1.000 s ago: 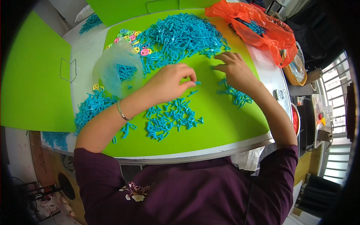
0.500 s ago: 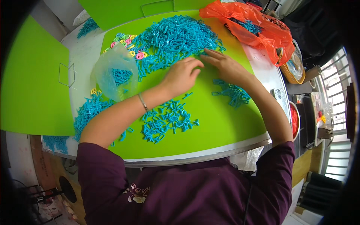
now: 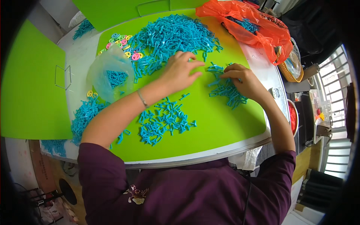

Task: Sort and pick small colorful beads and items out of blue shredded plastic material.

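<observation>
We have our left hand (image 3: pixel 178 73) half open just off the near edge of the big pile (image 3: pixel 170 35) of blue pieces, which fills the far middle of the green worktop (image 3: pixel 213 129). Our thumb and forefinger there stand well apart and point toward the worktop's right edge; a speck of blue shows by the other fingers, and we cannot tell whether it is gripped or merely lies behind them. We curl our right hand (image 3: pixel 245 81) over the right pile (image 3: pixel 227 92), near the right edge, its fingers bent down and drawn loosely together, the tips among or just above the pieces; whether they pinch one we cannot tell. Between us and the left hand, toward the near edge, we see the near pile (image 3: pixel 165 122), loosely spread, with a few strays just beyond it. At the left edge we have the clear bag (image 3: pixel 98 80) with blue pieces inside, and nearer us the left pile (image 3: pixel 84 116), which runs onto the white table (image 3: pixel 77 58). Pastel rings (image 3: pixel 135 56) lie by the far left corner, and the red bag (image 3: pixel 275 39), also with blue pieces, sprawls at the far right corner.
</observation>
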`<move>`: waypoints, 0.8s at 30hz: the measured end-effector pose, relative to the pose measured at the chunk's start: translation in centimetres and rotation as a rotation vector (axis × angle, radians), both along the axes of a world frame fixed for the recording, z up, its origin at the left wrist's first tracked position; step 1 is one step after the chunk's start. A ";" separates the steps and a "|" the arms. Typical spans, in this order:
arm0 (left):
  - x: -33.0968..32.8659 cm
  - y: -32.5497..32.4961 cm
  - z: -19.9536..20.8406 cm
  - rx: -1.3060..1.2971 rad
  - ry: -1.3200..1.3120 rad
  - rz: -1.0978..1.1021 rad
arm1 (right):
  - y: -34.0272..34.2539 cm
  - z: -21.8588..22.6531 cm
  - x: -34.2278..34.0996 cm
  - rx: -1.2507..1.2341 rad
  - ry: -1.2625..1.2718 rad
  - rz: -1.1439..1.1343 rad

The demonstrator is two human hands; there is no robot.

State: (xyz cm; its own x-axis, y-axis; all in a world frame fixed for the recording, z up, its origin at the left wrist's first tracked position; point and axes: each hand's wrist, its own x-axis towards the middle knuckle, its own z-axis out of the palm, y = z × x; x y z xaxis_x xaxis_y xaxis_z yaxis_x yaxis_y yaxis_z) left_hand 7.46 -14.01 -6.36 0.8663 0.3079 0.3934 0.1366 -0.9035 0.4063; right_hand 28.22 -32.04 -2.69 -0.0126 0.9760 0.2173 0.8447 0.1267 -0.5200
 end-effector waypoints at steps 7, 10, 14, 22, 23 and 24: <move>1.7 -2.4 0.8 0.116 0.023 -0.115 | 0.7 0.2 2.8 0.115 0.000 -0.124; 0.6 -0.3 0.5 0.116 -0.048 -0.060 | 2.1 -0.2 4.0 0.120 -0.009 -0.154; 0.2 1.5 0.0 0.094 -0.046 0.070 | 4.3 -0.6 2.1 0.040 0.066 -0.308; 0.0 1.1 2.5 0.119 -0.223 0.050 | 7.8 -1.5 -5.6 -0.040 -0.481 -0.094; -0.5 1.3 2.7 0.092 -0.204 0.063 | 7.2 -1.2 -7.0 -0.038 -0.479 -0.088; -0.7 1.5 2.6 0.093 -0.206 0.064 | 6.3 -0.7 -8.2 0.021 -0.377 0.046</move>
